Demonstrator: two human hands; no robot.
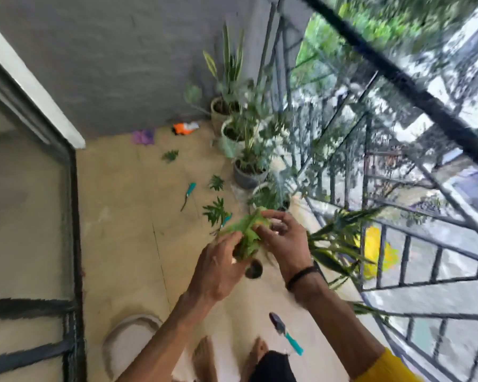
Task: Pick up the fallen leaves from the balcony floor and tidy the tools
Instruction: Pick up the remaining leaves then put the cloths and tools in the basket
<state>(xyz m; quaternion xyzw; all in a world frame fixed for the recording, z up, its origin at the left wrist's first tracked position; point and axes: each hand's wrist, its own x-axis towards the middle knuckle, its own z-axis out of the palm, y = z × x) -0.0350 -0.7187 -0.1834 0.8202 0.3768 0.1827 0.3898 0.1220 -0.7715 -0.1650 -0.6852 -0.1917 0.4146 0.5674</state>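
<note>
A bunch of green leaves sits between both my hands at mid-frame. My left hand grips the bunch from below, and my right hand pinches its top. Loose leaves lie on the floor ahead: one cluster just beyond my hands, another leaf past it, and a third leaf further out. A teal-handled tool lies on the floor to the left of them. A teal-handled trowel lies near my feet. Another teal handle shows partly behind the bunch.
Several potted plants line the railing on the right. Orange gloves and a purple item lie by the far wall. A round drain is under my hands. A pale round basin stands lower left beside the glass door.
</note>
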